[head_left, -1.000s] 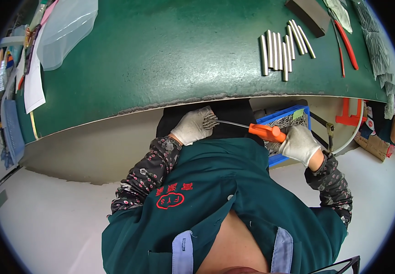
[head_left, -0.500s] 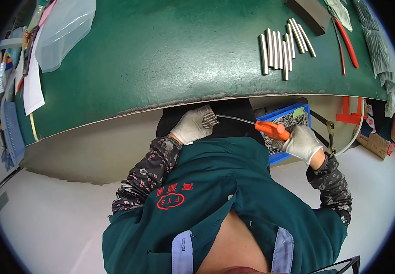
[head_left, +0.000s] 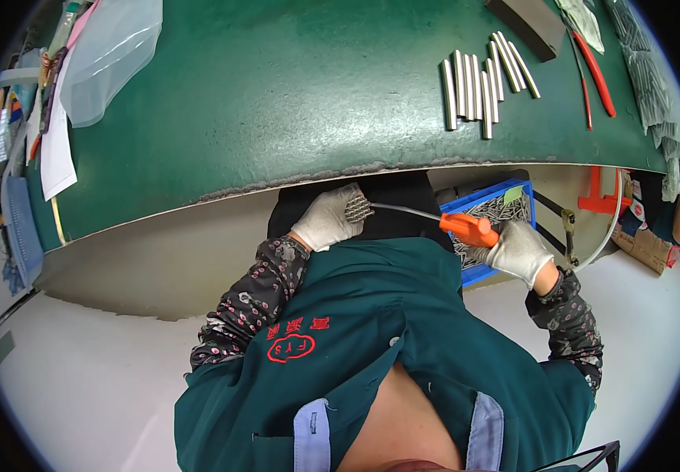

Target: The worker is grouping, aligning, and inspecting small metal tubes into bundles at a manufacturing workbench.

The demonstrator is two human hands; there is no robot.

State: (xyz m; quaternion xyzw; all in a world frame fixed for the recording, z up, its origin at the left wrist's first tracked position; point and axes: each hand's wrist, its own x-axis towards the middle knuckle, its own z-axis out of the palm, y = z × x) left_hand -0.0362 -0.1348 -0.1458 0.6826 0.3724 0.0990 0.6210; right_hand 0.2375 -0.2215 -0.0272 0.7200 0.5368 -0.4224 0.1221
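My gloved left hand (head_left: 327,218) is closed around a bundle of small metal pins (head_left: 358,208), their ends facing right. In my gloved right hand (head_left: 518,253) is an orange air blow gun (head_left: 467,228). Its thin bent nozzle (head_left: 407,208) reaches left, the tip close to the pin ends; whether it touches them I cannot tell. Both hands are over my lap, below the table edge. Just beyond my right hand stands a blue crate (head_left: 482,274) holding many small metal pins (head_left: 501,208), partly hidden by the gun and glove.
On the green table (head_left: 277,94) lie several steel rods (head_left: 472,86), a dark block (head_left: 530,27) and red-handled pliers (head_left: 594,75). Clear plastic bags (head_left: 647,71) line the right side; a translucent plastic sheet (head_left: 112,63) lies left. A pale hose (head_left: 609,236) hangs near an orange-red bracket (head_left: 600,193).
Hardly anything differs. The view has shifted very slightly, and both hands keep the same hold, with the nozzle still pointed at the pin bundle.
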